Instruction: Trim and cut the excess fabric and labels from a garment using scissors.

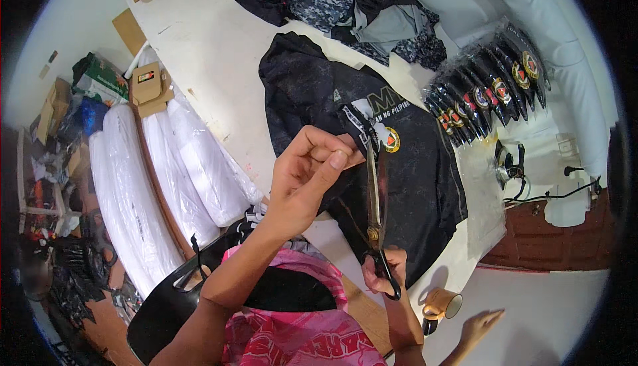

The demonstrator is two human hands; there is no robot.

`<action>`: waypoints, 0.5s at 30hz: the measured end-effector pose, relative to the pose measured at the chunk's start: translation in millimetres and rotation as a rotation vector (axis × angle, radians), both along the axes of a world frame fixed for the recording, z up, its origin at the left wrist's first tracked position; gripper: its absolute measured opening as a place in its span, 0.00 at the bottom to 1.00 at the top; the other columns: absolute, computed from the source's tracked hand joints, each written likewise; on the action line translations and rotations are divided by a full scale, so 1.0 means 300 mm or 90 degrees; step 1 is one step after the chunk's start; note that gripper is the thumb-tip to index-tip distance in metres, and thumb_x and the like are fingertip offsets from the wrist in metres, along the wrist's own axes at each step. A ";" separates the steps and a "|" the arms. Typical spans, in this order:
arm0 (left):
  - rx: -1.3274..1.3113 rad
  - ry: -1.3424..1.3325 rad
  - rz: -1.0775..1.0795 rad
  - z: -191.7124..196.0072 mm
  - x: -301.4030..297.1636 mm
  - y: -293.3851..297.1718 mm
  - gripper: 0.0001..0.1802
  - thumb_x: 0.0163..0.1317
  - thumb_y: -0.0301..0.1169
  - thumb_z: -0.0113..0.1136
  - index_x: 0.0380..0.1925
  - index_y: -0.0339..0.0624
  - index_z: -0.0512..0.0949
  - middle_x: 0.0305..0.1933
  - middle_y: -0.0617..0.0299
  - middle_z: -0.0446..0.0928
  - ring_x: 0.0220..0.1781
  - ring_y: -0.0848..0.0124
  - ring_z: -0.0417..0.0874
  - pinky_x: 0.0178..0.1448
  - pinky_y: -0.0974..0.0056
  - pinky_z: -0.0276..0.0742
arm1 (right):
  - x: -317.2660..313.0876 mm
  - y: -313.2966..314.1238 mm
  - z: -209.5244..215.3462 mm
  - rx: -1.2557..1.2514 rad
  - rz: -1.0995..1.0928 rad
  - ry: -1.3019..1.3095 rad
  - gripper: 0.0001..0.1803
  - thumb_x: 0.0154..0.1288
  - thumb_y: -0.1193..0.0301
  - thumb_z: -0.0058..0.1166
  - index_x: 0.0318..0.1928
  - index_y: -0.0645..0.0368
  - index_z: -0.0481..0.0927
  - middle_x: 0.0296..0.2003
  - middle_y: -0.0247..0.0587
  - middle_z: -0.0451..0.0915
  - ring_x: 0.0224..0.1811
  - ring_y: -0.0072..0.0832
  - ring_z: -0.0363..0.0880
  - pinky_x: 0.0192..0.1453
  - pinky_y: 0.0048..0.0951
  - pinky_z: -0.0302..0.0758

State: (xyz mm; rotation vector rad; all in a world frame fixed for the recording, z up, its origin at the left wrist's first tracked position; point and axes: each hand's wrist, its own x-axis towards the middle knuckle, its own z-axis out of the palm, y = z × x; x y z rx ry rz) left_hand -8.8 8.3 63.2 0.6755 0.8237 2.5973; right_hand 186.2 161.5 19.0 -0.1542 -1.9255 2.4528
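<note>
My left hand (302, 183) pinches a small black-and-white piece (357, 123), which looks like a cut patch or label, between thumb and fingers. In my right hand (385, 271) is a pair of scissors (374, 214), fingers in the dark handles. The blades point away from me and their tips reach the edge of the piece; whether they are parted is hard to tell. Beneath both hands a black garment (415, 186) with printed lettering and a round emblem lies spread on the white table (219, 73).
Dark and camouflage clothes (325, 0) are heaped at the far edge. Packed black items with round emblems (492, 90) lie at right. A brown mug (440, 303) stands near another person's hand (482, 326). Plastic-wrapped white rolls (129, 186) fill the left side.
</note>
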 end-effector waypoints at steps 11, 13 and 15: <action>0.007 -0.011 0.049 0.000 -0.041 -0.039 0.05 0.70 0.28 0.51 0.41 0.41 0.69 0.43 0.58 0.78 0.46 0.71 0.80 0.60 0.57 0.74 | -0.092 -0.034 -0.005 0.046 0.035 0.033 0.19 0.50 0.69 0.70 0.17 0.62 0.70 0.09 0.35 0.70 0.06 0.18 0.66 0.10 0.18 0.57; 0.008 -0.013 0.050 0.004 -0.043 -0.042 0.04 0.70 0.28 0.51 0.41 0.41 0.69 0.43 0.58 0.78 0.45 0.72 0.80 0.59 0.57 0.74 | -0.100 -0.041 -0.009 0.090 0.026 0.066 0.18 0.50 0.71 0.69 0.17 0.62 0.70 0.08 0.34 0.70 0.06 0.18 0.66 0.10 0.18 0.56; 0.009 -0.017 0.048 0.008 -0.040 -0.043 0.04 0.70 0.28 0.51 0.40 0.42 0.69 0.42 0.59 0.77 0.44 0.73 0.79 0.59 0.57 0.74 | -0.102 -0.045 -0.011 0.075 0.027 0.047 0.18 0.48 0.71 0.72 0.17 0.61 0.72 0.10 0.31 0.69 0.09 0.16 0.64 0.13 0.19 0.54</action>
